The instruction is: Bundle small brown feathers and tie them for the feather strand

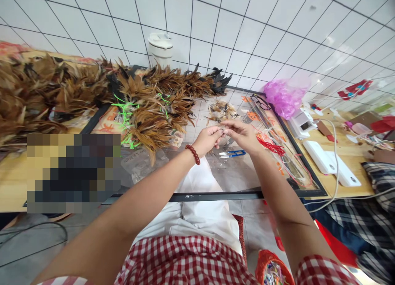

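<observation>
Left hand [209,139] and right hand [243,133] meet above the glass table [234,178]. The fingertips of both are pinched closed on one small feather tuft [222,130]. One blue-handled thread snips [232,154] lies just below the hands. One red cord bundle [271,146] lies near the right hand. One loose feather pile [220,111] lies beyond. Two white flat cases [321,155] sit farther right.

One cup [160,48], one bracelet [193,154] — one scissors [232,154]

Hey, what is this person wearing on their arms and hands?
Short red-and-white checked sleeves, with nothing worn below them apart from a bracelet of round dark red beads at the wrist of the left hand. The right hand shows no ring, watch or glove.
</observation>
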Available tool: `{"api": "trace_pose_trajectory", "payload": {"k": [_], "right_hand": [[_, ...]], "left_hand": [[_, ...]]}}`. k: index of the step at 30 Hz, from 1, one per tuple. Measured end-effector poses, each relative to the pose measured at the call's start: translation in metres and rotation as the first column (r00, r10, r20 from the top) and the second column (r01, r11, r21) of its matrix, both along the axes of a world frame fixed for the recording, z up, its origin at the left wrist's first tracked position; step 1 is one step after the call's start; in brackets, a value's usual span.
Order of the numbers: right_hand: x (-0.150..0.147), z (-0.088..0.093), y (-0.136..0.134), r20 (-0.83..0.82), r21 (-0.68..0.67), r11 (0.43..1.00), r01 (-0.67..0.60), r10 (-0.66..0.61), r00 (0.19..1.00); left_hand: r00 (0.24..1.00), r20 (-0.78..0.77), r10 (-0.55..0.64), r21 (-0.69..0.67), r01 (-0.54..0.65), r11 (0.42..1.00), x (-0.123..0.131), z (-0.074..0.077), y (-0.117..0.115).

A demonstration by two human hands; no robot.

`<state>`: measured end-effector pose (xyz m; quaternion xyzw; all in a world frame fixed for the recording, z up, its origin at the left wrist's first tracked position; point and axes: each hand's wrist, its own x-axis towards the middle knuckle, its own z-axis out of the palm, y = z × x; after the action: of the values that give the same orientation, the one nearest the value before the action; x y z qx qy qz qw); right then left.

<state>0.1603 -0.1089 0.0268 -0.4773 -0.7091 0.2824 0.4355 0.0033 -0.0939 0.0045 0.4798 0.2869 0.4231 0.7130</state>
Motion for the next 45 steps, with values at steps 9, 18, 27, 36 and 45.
{"api": "trace_pose_trajectory", "payload": {"k": [9,18,27,36,45], "right_hand": [[-0.022,-0.014,0.003,-0.171,-0.051,0.996,0.071,-0.078,0.982],[0.077,0.012,0.021,0.428,0.076,0.811,0.579,-0.551,0.716],[0.072,-0.003,0.015,0.860,0.143,0.793,0.592,-0.396,0.322],[-0.016,-0.001,0.005,-0.398,-0.258,0.963,0.080,-0.181,0.899],[-0.056,-0.013,-0.005,-0.679,-0.219,0.970,0.105,-0.229,0.698]], "left_hand": [[0.997,0.066,-0.041,-0.012,0.042,0.999,-0.001,0.000,-0.001],[0.994,0.053,0.092,-0.108,-0.085,0.990,-0.002,0.000,0.001],[0.994,-0.072,0.084,-0.018,-0.086,0.996,0.004,-0.005,-0.002],[0.979,0.085,0.185,-0.090,-0.178,0.980,0.002,0.002,0.000],[0.935,0.228,0.271,-0.137,-0.244,0.960,0.005,0.003,0.003]]}}
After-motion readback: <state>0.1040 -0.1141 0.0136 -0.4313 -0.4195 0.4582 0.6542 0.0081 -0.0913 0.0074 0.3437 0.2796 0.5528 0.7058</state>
